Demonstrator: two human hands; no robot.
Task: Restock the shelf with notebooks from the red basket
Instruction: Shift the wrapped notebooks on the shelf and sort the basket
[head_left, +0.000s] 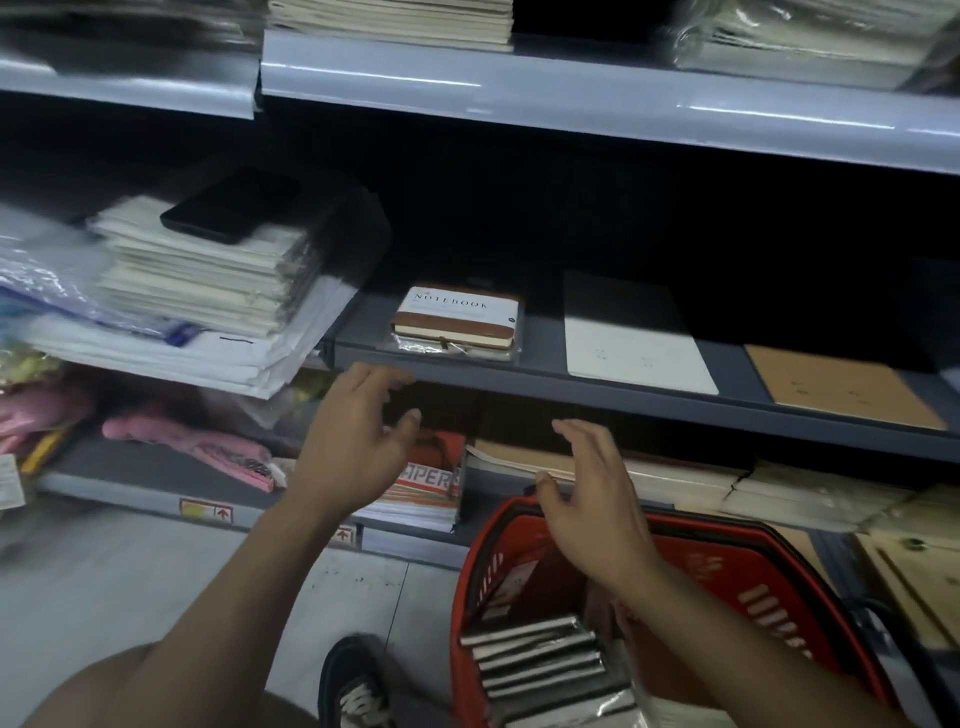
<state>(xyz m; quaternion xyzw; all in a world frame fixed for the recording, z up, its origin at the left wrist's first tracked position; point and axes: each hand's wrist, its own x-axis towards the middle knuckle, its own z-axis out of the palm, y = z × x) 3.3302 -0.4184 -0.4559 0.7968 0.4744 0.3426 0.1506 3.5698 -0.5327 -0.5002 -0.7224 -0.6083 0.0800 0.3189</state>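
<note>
Left hand (358, 441) and right hand (587, 493) empty, fingers relaxed, above red basket (810, 582) of notebooks (540, 660)

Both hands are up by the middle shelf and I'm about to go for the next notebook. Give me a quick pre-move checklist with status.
1. Left hand free: ok, open, holding nothing.
2. Right hand free: ok, open, above the red basket.
3. Stock left: ok, wrapped notebooks stand in the basket.
4. Shelf room: ok, bare shelf left of the brown notebook.
5. Shelf depth behind: cannot tell, too dark.
</note>
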